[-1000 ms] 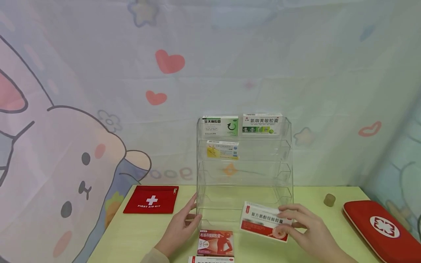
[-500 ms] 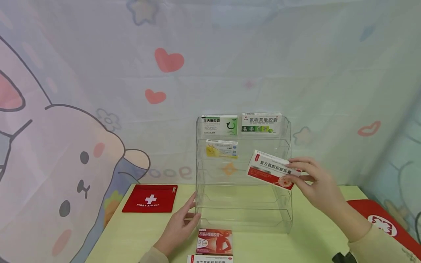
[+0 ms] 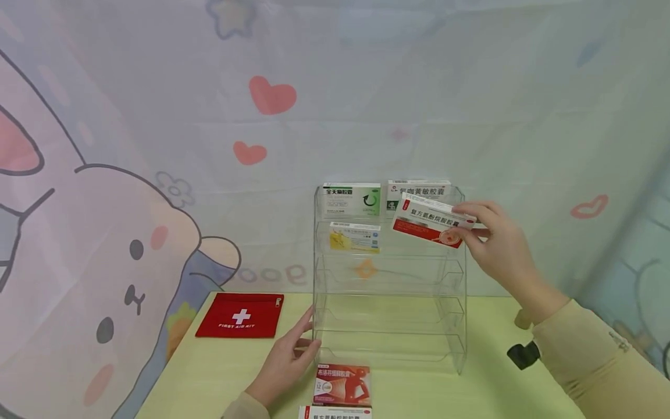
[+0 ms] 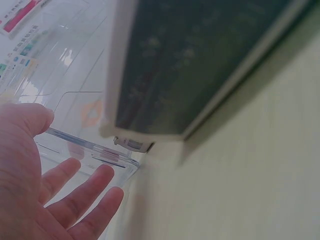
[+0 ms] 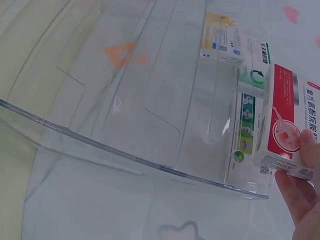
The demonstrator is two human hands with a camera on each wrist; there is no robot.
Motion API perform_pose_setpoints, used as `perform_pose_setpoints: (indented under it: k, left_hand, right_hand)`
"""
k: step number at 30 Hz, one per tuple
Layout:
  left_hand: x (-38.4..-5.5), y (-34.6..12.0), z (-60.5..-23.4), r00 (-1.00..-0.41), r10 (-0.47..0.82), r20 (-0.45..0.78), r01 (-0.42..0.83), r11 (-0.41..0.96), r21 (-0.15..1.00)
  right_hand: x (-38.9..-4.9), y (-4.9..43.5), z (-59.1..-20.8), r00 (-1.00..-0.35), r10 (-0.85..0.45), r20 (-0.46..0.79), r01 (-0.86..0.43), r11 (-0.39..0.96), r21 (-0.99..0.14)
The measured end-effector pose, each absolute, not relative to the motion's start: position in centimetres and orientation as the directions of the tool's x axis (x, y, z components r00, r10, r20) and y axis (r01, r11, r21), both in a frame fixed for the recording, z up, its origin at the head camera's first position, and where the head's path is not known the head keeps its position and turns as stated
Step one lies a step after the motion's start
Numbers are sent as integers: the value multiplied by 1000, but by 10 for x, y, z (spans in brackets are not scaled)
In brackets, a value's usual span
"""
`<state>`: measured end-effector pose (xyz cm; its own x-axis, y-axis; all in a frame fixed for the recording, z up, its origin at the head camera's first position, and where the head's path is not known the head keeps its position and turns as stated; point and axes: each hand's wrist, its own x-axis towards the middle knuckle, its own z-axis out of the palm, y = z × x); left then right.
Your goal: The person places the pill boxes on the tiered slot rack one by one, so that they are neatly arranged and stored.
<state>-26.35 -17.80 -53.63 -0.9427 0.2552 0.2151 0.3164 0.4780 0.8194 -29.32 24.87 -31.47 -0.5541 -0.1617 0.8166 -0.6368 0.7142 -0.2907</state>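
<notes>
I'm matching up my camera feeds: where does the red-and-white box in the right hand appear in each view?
Head: the red-and-white box is right of centre, in the right hand, before the clear rack's upper tiers.
Left wrist: red-and-white box in the top left corner, partly cut off.
Right wrist: red-and-white box at the right edge, partly cut off.
Shared landmark: the printed orange diamond.
</notes>
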Motion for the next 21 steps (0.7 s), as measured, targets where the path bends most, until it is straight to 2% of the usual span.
perform_pose_setpoints:
  k: [8, 17, 21]
  left_hand:
    - [-264, -178, -538, -943, 252, 217, 317, 487, 814]
    - [-263, -176, -538, -940, 264, 217, 323, 481, 815]
    - [-263, -177, -537, -942, 254, 220, 320, 483, 815]
  right_hand:
    - [-310, 241, -299, -652, -190, 734, -565, 767, -303]
    - [-322, 235, -300, -677, -203, 707, -524, 808, -269]
    - [-324, 233, -301, -721, -215, 659, -500, 820, -280]
